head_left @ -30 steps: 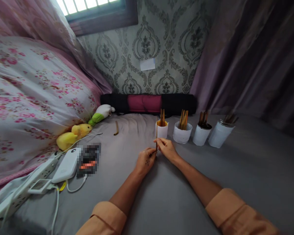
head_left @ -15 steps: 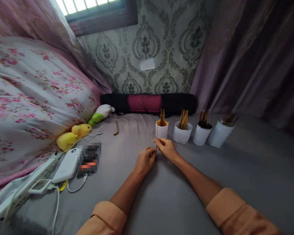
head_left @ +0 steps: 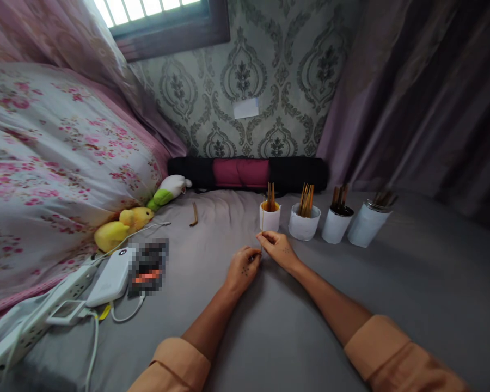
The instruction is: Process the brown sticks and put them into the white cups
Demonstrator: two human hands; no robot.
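Both hands meet at the middle of a grey bed sheet [head_left: 392,283]. My right hand [head_left: 278,250] pinches a thin brown stick [head_left: 261,226] that stands nearly upright. My left hand [head_left: 243,268] is closed around the stick's lower end. Just beyond the hands stand several white cups in a row. The nearest cup [head_left: 269,216] has an orange rim and holds a few sticks. The second cup [head_left: 304,220], a third cup [head_left: 337,223] and the fourth cup [head_left: 367,222] also hold sticks.
A single stick [head_left: 194,213] lies on the sheet to the left. A yellow plush toy [head_left: 120,227], a white-green plush toy [head_left: 169,189], a white power bank [head_left: 112,276], cables and a power strip [head_left: 28,321] sit at left beside a floral duvet [head_left: 53,163]. A black-red bolster [head_left: 247,173] lies along the wall.
The hands have barely moved. The upright stick shows shorter and fainter above my right fingers than one second ago.
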